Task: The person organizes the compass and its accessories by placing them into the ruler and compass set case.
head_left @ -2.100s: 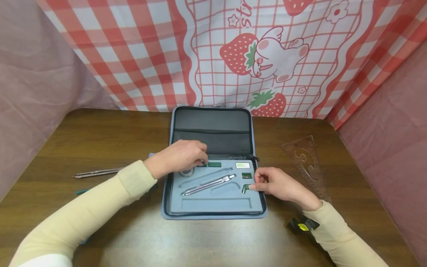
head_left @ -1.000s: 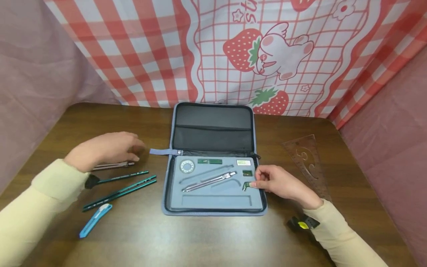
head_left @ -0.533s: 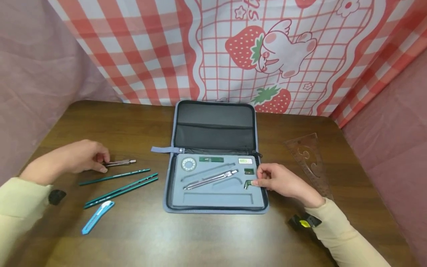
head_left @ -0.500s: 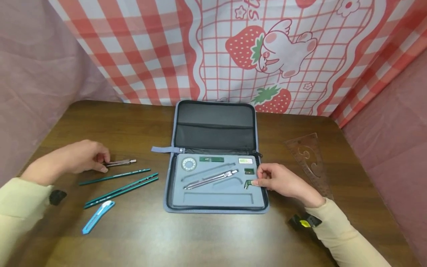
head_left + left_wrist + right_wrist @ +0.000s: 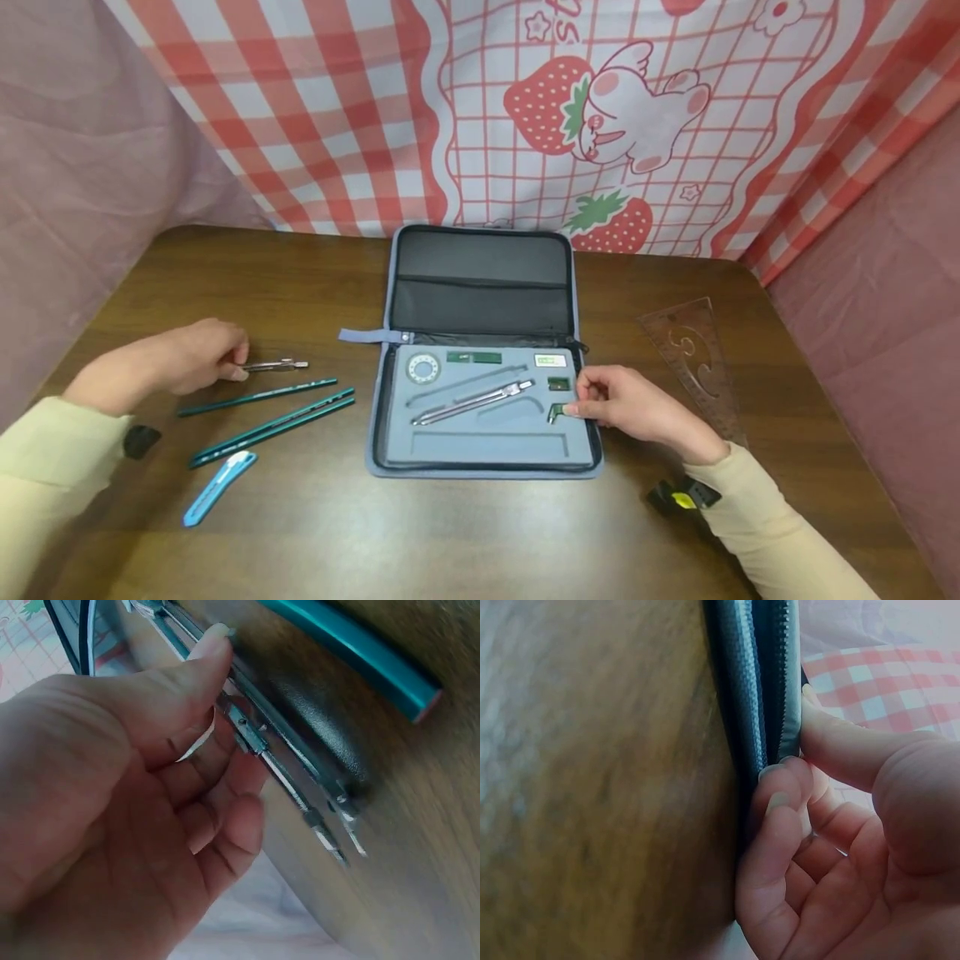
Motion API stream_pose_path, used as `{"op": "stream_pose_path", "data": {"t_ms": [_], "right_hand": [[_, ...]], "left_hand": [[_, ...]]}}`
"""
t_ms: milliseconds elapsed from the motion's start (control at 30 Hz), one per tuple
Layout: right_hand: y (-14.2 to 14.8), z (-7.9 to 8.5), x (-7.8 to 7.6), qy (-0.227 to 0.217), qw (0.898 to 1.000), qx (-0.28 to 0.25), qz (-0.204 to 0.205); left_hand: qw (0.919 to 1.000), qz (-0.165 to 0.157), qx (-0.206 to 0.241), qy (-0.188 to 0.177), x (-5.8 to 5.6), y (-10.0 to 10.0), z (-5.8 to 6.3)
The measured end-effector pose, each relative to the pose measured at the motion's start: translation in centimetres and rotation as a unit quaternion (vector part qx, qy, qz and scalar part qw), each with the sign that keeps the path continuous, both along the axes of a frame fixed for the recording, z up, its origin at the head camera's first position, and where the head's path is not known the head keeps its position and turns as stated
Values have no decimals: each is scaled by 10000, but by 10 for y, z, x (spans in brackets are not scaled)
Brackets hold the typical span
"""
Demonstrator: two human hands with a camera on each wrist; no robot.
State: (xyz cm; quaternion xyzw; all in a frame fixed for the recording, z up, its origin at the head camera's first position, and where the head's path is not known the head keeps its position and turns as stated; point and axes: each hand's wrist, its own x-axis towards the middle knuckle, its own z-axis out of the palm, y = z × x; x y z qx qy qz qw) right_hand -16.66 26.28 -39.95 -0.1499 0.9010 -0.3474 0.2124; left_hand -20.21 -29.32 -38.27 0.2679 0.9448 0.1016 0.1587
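Note:
At the left of the table my left hand (image 5: 195,354) pinches a silver drawing compass (image 5: 277,364) between thumb and fingers. In the left wrist view the compass legs (image 5: 285,780) run past the fingers, points free. My right hand (image 5: 630,408) grips the right edge of an open blue zip case (image 5: 480,474); the right wrist view has thumb and fingers around its zipped edge (image 5: 787,682). The grey insert holds another compass (image 5: 472,403), a round disc (image 5: 423,367), a green case (image 5: 474,357), a white eraser (image 5: 551,361), a green sharpener (image 5: 558,384) and a green angled piece (image 5: 557,412).
Teal pencils (image 5: 273,427) and a blue cutter knife (image 5: 220,489) lie on the left, below the compass. To the right rests a clear set square (image 5: 690,358). A blue strap (image 5: 367,336) sticks out from the case's left side.
My left hand has moved from the case's upper left over to the compass on the table and taken hold of it. The right hand has stayed at the case edge.

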Motion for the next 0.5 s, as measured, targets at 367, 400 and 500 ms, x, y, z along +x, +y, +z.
{"op": "stream_pose_path", "data": {"t_ms": [367,400,500], "right_hand": [[0,0,-1,59,10000,-26,54],[0,0,-1,59,10000,-27,54],[0,0,-1,40,10000,-32,47]], "left_hand": [[9993,-101,345,-82,0,17,16],[9992,-102,386,-37,0,23,19],[9986,-146,462,192,0,47,27]]}}
